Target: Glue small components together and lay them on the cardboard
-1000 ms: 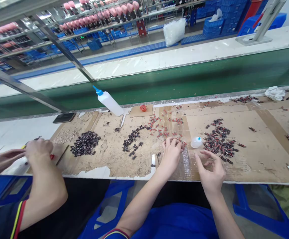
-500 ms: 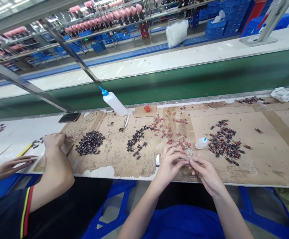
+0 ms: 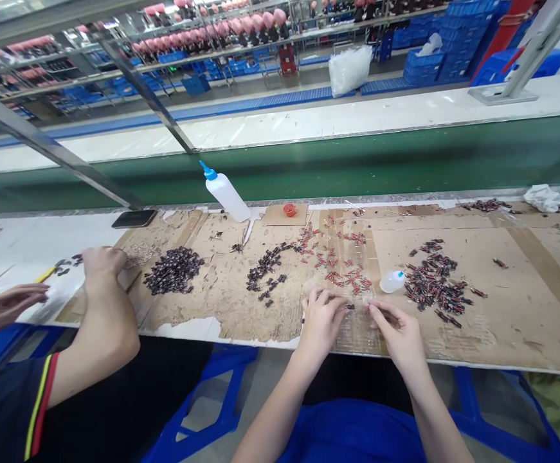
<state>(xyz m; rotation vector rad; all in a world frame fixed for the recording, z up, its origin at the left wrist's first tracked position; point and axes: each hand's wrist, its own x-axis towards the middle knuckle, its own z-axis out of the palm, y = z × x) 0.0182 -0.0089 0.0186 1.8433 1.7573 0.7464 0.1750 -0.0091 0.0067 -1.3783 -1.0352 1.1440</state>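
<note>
Apparently, fingertip work on one small black part point(image 3: 350, 307) is in hand: the left hand point(image 3: 320, 321) pinches it near the worktop's point(image 3: 525, 315) front edge, before scattered red parts point(image 3: 353, 280). The right hand's point(image 3: 399, 331) grip is nearly closed; whether it pinches anything, I cannot tell. Such tiny work calls for precise alignment.

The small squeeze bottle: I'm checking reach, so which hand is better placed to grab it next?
Probably the right hand: it is nearer the small squeeze bottle. The left hand is farther away and appears to hold a small black part.
</note>
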